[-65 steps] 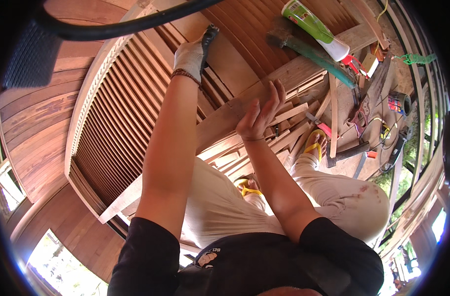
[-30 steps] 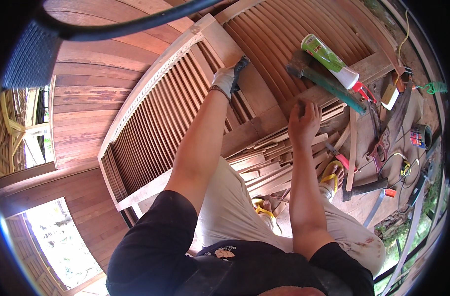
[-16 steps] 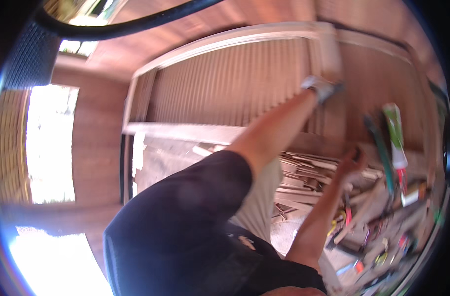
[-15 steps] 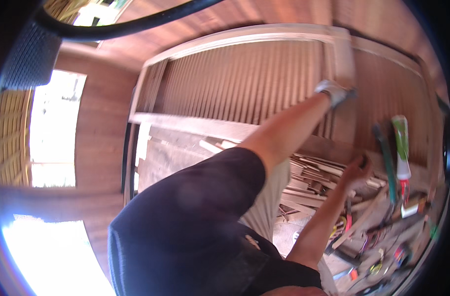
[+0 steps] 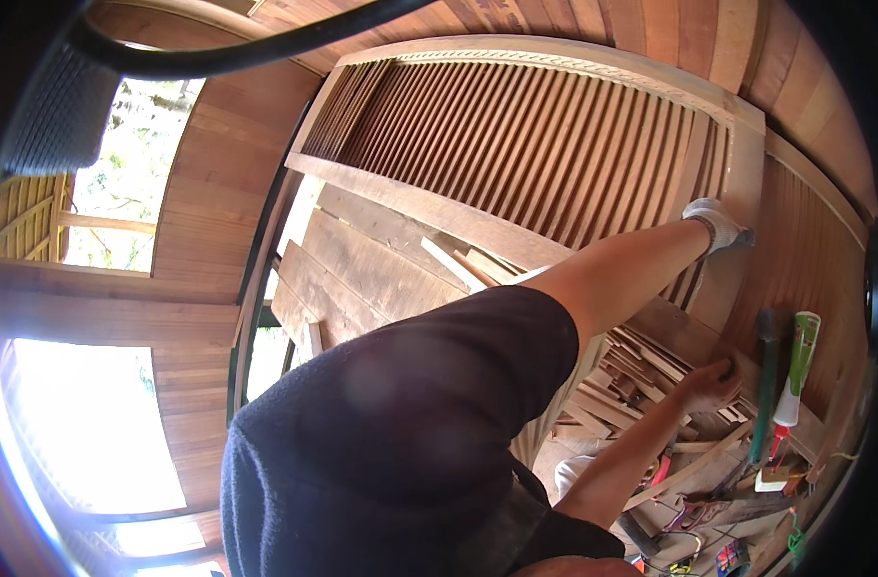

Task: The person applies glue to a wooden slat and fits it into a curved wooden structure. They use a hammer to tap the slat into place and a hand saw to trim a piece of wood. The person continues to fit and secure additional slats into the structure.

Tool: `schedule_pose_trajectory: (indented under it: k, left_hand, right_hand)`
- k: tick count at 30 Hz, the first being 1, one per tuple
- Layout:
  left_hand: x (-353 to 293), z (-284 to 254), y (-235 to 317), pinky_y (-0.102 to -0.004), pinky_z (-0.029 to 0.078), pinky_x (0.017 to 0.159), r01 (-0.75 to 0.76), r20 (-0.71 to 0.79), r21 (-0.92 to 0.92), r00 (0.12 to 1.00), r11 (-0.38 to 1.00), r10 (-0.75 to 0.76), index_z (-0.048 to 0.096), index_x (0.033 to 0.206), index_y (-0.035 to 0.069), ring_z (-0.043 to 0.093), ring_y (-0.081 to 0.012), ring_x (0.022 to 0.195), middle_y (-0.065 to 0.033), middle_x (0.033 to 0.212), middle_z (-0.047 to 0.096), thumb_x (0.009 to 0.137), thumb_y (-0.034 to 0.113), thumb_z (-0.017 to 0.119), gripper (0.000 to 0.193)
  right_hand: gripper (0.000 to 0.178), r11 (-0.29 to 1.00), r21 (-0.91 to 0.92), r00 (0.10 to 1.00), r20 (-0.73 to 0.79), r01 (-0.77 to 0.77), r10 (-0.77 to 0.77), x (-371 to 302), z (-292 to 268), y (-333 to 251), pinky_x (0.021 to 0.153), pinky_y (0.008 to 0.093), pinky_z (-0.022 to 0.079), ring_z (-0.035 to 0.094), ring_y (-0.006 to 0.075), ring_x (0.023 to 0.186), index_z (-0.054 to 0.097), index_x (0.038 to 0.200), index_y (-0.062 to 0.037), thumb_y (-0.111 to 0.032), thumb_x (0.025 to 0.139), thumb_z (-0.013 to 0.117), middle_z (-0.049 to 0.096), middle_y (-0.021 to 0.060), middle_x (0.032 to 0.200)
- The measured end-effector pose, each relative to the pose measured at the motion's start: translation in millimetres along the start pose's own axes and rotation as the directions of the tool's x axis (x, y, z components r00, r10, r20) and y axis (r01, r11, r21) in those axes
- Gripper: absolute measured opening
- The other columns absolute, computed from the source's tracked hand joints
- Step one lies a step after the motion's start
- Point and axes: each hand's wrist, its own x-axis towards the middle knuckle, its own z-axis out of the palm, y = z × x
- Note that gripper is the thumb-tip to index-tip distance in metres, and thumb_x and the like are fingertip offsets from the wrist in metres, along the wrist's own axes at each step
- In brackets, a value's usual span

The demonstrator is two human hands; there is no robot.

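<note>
A large wooden louvred panel [image 5: 516, 144], with many narrow slats in a pale frame, lies across the work area. My left hand [image 5: 716, 227], in a white glove with a greyish end, presses on the frame's right-hand wooden piece. Its fingers look drawn together, and whatever may be under them is hidden. My bare right hand [image 5: 711, 387] is lower, near the panel's near right corner, above a heap of thin wooden strips [image 5: 641, 370]. The fingers of that hand are curled, and I cannot make out what is in them.
A second wooden panel [image 5: 809, 240] lies at the right. On it are a green tube-like object [image 5: 766, 385] and a green-and-white glue bottle [image 5: 799, 370] with a red nozzle. A handsaw [image 5: 694, 512] and other tools lie lower right. Wide boards [image 5: 362, 255] lie left.
The view has shifted and become sharper, so the panel and both hands appear farther right and my hands lower. My left hand remains on the frame, and my right hand stays near the strips.
</note>
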Motion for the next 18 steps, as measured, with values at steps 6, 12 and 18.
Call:
schedule_pose_trajectory:
  k: [6,12,18]
  left_hand:
    - [47,23,-18,-0.0397,0.056,0.092,-0.021,-0.062,0.118,0.998,0.993,0.029,0.073,0.120,0.015,0.069,-0.0271,0.114,-0.0096,0.119,0.073,0.088,0.066,0.060,0.061]
    - [21,14,-7,-0.0407,0.056,0.092,-0.009,-0.023,0.070,1.000,0.997,0.011,0.074,0.121,0.017,0.068,-0.0248,0.116,-0.0090,0.123,0.072,0.089,0.064,0.060,0.059]
    - [73,48,-42,-0.0403,0.056,0.088,-0.256,-0.092,0.447,0.940,0.857,0.328,0.073,0.121,0.020,0.069,-0.0240,0.112,-0.0078,0.120,0.072,0.095,0.053,0.053,0.047]
  right_hand:
    - [0.029,1.000,-0.008,1.000,0.004,0.017,-0.017,-6,8,8,0.088,0.0516,0.046,0.061,0.0392,0.095,0.071,0.097,-0.0014,-0.028,0.093,0.059,0.069,0.0167,0.098]
    - [0.032,0.997,-0.061,0.998,-0.046,0.035,-0.038,-4,12,24,0.087,0.0527,0.046,0.061,0.0402,0.094,0.071,0.098,-0.0003,-0.030,0.093,0.059,0.069,0.0172,0.098]
    - [0.032,0.982,0.111,0.985,-0.106,0.151,-0.139,-17,36,49,0.080,0.0523,0.049,0.064,0.0388,0.086,0.071,0.096,-0.0015,-0.032,0.097,0.061,0.070,0.0158,0.096]
